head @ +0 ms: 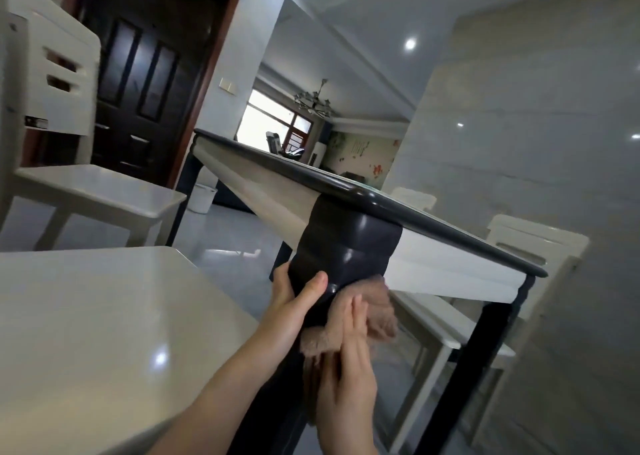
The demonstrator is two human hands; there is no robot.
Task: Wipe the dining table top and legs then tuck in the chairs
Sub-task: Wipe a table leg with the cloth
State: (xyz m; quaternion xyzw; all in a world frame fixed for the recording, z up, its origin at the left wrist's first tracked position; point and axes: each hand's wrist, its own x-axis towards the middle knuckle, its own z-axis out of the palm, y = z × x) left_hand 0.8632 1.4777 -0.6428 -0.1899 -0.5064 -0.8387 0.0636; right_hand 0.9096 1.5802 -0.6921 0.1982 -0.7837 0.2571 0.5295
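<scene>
I see the dining table from low down; it has a dark top edge and a pale apron. Its near corner leg is thick, dark and glossy. My left hand is wrapped around that leg from the left, thumb across the front. My right hand presses a tan cloth flat against the leg just below and to the right of the left hand. The cloth bunches out on both sides of my fingers. The lower part of the leg is hidden behind my forearms.
A white chair seat fills the lower left, close to the leg. Another white chair stands pulled out at the left. More white chairs sit along the table's right side. A white bucket stands on the floor beneath the table's far end, with a dark door behind.
</scene>
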